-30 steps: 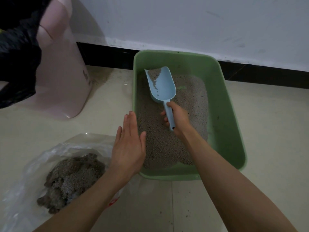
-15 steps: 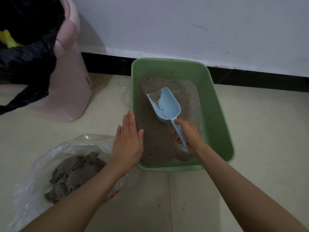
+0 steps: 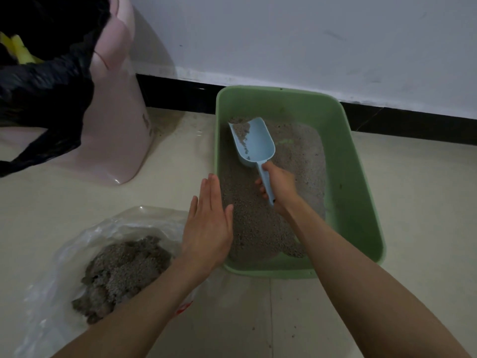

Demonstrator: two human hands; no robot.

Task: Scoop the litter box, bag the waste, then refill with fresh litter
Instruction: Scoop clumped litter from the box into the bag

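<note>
Scoop (image 3: 254, 143): smooth pale-blue plastic, some grains inside.
Litter (image 3: 247, 218): grey, gritty, in your green box (image 3: 361, 202).
Right hand (image 3: 280, 186): grasps the handle.
Left hand (image 3: 207, 226): flat, released.

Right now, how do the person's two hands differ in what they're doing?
The right hand curls its fingers round the blue scoop handle, inside the green litter box. The left hand is flat with straight fingers, holding nothing, at the box's left rim beside the clear bag. Both are bare and reach forward from the lower edge of the view.
</note>
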